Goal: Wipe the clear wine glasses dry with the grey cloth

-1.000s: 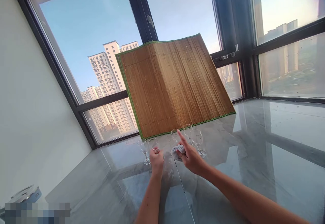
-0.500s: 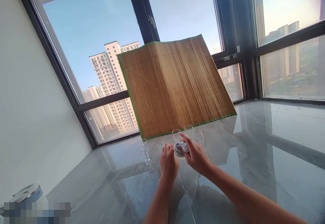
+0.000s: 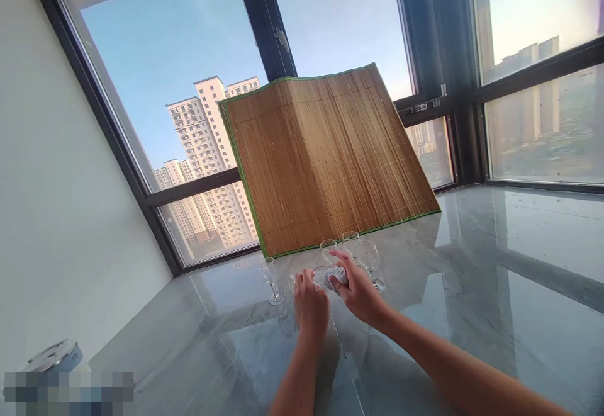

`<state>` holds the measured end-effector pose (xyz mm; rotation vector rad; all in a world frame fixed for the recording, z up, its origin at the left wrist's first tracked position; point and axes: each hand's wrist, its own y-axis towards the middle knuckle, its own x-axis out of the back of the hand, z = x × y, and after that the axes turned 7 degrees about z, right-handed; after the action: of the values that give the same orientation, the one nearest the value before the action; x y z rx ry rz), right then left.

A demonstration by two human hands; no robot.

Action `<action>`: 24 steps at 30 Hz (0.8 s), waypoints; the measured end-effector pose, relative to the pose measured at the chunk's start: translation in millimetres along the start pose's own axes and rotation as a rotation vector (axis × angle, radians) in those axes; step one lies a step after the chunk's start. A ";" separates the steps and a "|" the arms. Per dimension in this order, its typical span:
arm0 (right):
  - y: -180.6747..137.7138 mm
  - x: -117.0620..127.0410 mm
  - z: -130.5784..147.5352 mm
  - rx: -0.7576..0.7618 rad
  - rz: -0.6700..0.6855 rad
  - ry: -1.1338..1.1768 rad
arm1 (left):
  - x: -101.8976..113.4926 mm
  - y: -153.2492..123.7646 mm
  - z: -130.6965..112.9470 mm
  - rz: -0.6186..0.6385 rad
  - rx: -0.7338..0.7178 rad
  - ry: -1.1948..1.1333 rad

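Observation:
My left hand (image 3: 311, 303) is closed around a stemmed glass, whose clear foot (image 3: 292, 282) shows just left of the fingers. The glass lies sideways, with its bowl toward my right hand (image 3: 361, 290). A crumpled grey-white cloth (image 3: 336, 277) is gripped in that hand, against the mouth end of the glass; whether it goes inside I cannot tell. To the left, a stemmed glass (image 3: 268, 271) stands upright on the glossy grey surface. Several more glasses stand behind my right hand, one a glass (image 3: 369, 255) at the right, partly hidden by the fingers.
A bamboo mat (image 3: 330, 158) with green edging leans against the window behind the glasses. At the lower left stands a white and blue container (image 3: 56, 356), partly blurred out. A pale wall (image 3: 70, 183) rises on the left, and dark window frames (image 3: 460, 76) border the surface.
My right hand and the cloth have shifted slightly, and more of the cloth is covered by the fingers. My left hand has moved a little left, showing the glass foot.

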<state>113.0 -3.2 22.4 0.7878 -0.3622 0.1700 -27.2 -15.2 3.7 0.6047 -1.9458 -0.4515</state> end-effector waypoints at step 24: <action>3.6 7.1 -4.3 -0.083 -0.070 -0.093 | 27.4 10.3 -1.7 0.389 0.421 -1.902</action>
<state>119.6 2.6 24.7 0.7268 -0.4261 0.0529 -38.0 -23.1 29.7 -0.2390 -3.9114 -0.3300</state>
